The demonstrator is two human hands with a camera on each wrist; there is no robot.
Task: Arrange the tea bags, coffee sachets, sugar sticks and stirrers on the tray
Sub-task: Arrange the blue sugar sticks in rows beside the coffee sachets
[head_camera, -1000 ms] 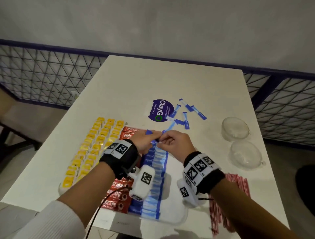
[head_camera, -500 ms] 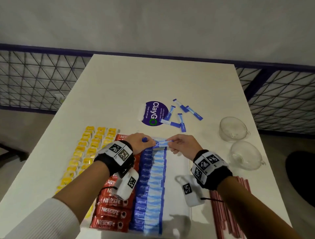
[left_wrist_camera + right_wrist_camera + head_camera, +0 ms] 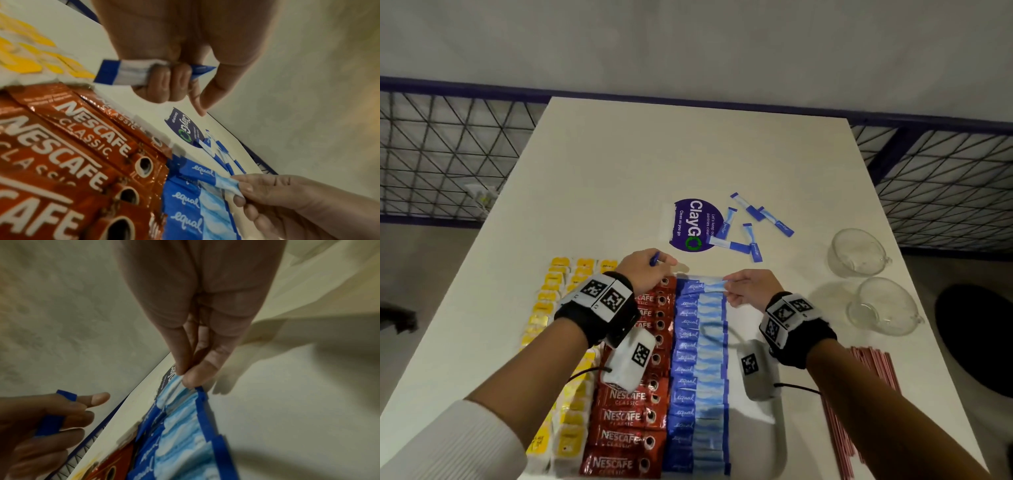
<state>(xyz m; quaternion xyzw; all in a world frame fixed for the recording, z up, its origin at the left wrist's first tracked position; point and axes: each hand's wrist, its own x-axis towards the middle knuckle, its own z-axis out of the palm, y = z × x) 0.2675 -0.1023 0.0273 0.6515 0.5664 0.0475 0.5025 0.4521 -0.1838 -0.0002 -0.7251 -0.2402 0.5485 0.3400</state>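
Note:
A pale tray [image 3: 756, 442] carries rows of yellow tea bags [image 3: 551, 298], red Nescafe coffee sachets [image 3: 630, 418] and a column of blue sugar sticks [image 3: 698, 377]. My right hand [image 3: 736, 284] pinches the right end of the farthest sugar stick [image 3: 700, 286] between thumb and fingers [image 3: 191, 374]; the stick lies across the far end of the blue column. My left hand [image 3: 650, 267] hovers over the far end of the coffee row, its fingers [image 3: 170, 81] curled round another blue sugar stick [image 3: 123, 73]. Red stirrers [image 3: 876, 366] lie on the table to the right of the tray.
Several loose sugar sticks [image 3: 750, 222] lie beyond the tray beside a purple ClayGo sticker [image 3: 693, 226]. Two clear glass cups [image 3: 856, 251] [image 3: 883, 306] stand at the right. The white table ends at a wire-mesh railing on both sides.
My hands have drawn apart. The right hand has pulled one sugar stick onto the far end of the blue column, and the left has shifted left, keeping its own stick.

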